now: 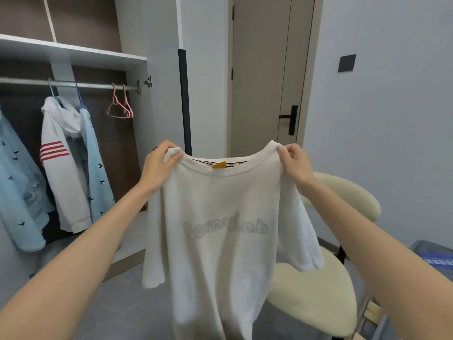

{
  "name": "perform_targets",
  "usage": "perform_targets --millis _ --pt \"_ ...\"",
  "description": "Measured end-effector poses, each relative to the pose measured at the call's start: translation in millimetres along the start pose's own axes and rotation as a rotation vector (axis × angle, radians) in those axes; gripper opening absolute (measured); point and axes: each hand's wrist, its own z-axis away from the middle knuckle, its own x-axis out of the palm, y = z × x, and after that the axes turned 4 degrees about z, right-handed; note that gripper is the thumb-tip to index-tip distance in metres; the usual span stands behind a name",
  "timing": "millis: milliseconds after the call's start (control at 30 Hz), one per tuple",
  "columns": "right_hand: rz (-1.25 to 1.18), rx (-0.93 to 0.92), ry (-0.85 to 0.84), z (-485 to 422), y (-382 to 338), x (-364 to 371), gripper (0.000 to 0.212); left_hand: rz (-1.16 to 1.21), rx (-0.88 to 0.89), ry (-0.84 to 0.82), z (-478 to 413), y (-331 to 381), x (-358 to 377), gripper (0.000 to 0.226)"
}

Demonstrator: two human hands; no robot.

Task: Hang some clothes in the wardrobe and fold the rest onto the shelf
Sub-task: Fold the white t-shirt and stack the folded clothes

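Hanging in the air by its shoulders, the cream T-shirt (220, 217) is held up at either side of the neckline. The left hand (159, 165) grips one shoulder and the right hand (294, 163) the other, fingers curled over the cloth. An orange label (219, 165) sits in the collar between the hands. Below the right hand stands a cream chair (318, 290). Left of the left hand, the wardrobe rail (98, 85) carries two empty pink hangers (120, 106), a white hoodie (61, 168) and blue bird-print shirts (19, 180), under a white shelf (73, 51).
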Motion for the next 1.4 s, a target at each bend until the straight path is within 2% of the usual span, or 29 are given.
perform_targets --millis 67,133,267,300,400,467,667,733,800,900,967,1067,1167,1400 --pt "-0.010 -0.106 0.120 -9 -19 1 0.022 -0.009 0.041 -0.006 -10 -1 -9 0.011" --pt "0.053 -0.206 0.187 -15 -26 1 0.021 -0.083 0.040 -0.065 -17 -5 -18 0.023" --pt "0.462 -0.248 0.046 -15 -11 -1 0.019 -0.454 -0.136 -0.245 -14 -14 -21 0.044" --pt "0.516 -0.255 0.030 -14 -6 -2 0.018 -0.432 -0.165 -0.249 -10 -16 -18 0.044" --pt "0.514 -0.277 0.092 -11 -2 -6 0.018 -0.095 -0.275 -0.146 -4 -13 -14 0.039" --pt "0.522 -0.263 0.096 -9 -2 -10 0.017 0.044 -0.343 -0.123 -5 -7 -12 0.041" --pt "0.485 -0.156 0.061 0 -4 -31 0.016 0.258 -0.478 -0.294 -1 4 -10 0.045" --pt "0.412 -0.149 0.048 3 -8 -39 0.018 0.218 -0.455 -0.355 -1 9 -11 0.049" --pt "0.350 -0.148 0.044 6 -12 -46 0.020 0.061 -0.402 -0.436 1 14 -13 0.049" --pt "0.379 -0.163 0.073 8 -20 -54 0.020 -0.043 -0.301 -0.513 3 18 -9 0.048" --pt "0.475 -0.199 0.101 9 -25 -58 0.020 0.041 -0.239 -0.419 4 20 -2 0.044" --pt "0.717 -0.318 0.074 11 -35 -66 0.032 0.124 -0.169 -0.143 3 28 9 0.034" --pt "0.926 -0.391 0.048 8 -41 -77 0.036 -0.009 -0.121 0.070 -3 39 14 0.035" --pt "0.815 -0.474 0.333 0 -95 -115 0.028 -0.032 0.084 0.358 -41 101 12 0.040"
